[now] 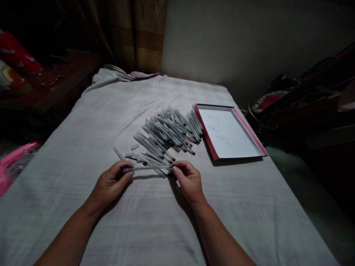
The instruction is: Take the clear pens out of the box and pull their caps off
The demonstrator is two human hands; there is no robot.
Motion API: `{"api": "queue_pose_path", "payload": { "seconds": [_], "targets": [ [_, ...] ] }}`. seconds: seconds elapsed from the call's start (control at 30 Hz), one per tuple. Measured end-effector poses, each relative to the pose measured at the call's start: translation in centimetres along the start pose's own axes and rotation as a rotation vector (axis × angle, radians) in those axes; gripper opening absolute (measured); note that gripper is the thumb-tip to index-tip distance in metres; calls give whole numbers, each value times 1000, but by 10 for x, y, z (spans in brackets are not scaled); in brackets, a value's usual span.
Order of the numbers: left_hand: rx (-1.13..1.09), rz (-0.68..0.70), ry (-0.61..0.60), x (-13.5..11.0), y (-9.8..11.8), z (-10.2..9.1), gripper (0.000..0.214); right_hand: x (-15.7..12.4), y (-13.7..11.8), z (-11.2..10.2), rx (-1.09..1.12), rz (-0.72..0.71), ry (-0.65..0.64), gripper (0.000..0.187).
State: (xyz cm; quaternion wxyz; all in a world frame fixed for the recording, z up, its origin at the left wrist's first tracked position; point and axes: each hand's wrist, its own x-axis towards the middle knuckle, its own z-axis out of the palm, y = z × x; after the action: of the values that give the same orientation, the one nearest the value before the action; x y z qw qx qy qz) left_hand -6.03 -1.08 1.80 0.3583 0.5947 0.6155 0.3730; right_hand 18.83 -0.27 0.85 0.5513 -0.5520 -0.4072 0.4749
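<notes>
A slim clear pen [151, 167] lies level between my two hands, just in front of a heap of similar pens. My left hand [112, 181] pinches its left end between thumb and fingers. At the other end, my right hand [189, 180] grips it the same way. Beyond them spreads the pile of pens [169, 127], clear barrels with dark tips. Nearer my hands lie some loose pen parts, among them a clear barrel [118, 153] and a small cap [135, 146].
A shallow box lid [230, 133] with red sides and a white inside rests right of the pile. A pale checked cloth [83, 147] covers the surface. On the left are a pink plastic thing [16, 162] and a dark red table [63, 81]. A wall [222, 40] rises behind.
</notes>
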Motion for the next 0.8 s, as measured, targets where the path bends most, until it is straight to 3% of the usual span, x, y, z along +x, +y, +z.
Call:
{"api": "queue_pose_path", "payload": {
  "seconds": [0.27,0.4,0.53,0.8],
  "targets": [
    [-17,20,10,0,-5,1,44,0,1,-1,2,0,-18,13],
    [37,83,19,1,-4,0,30,0,3,0,5,-6,-23,15],
    [83,49,-9,2,-7,-2,34,-1,5,-2,-42,-48,-57,12],
    [-60,-65,-26,0,-11,-2,37,-3,-2,-3,-71,-33,-153,20]
  ]
}}
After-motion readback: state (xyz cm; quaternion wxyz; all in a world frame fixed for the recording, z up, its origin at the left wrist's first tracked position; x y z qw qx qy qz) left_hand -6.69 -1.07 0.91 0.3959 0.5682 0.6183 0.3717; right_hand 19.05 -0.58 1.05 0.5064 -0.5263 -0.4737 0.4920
